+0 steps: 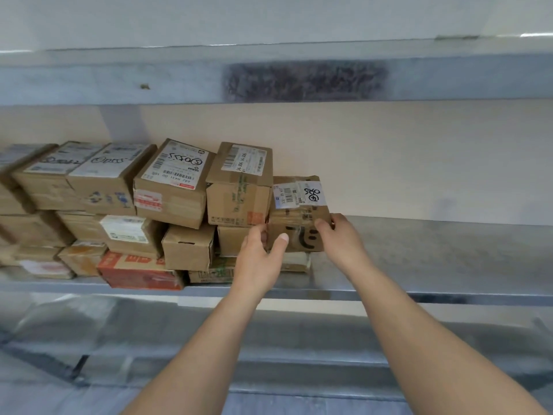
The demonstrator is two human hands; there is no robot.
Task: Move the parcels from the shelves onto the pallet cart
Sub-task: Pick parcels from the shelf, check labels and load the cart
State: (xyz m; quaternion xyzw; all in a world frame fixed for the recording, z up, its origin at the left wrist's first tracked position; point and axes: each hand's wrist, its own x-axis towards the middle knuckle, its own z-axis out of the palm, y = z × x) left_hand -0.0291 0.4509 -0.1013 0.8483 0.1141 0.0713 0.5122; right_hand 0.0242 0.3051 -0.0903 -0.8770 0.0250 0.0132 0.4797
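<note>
Parcels (170,190) fill the metal shelf (434,259) from nine to twelve o'clock, roughly fifteen, the leftmost blurred and cut off. One smiley-marked parcel (299,217) at the stack's three o'clock end is gripped by two hands. The left hand (260,259) has its thumb in front and its fingers hidden behind, and the right hand (341,235) curls round the parcel's edge.

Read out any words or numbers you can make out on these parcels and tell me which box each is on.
"14-J06", sideways, on the tall box's label.
Circled "5" in marker, on the tilted box's label.
Circled "4", it seems, on the parcel held by the left hand and right hand.
Everything else: too small or blurred.
</note>
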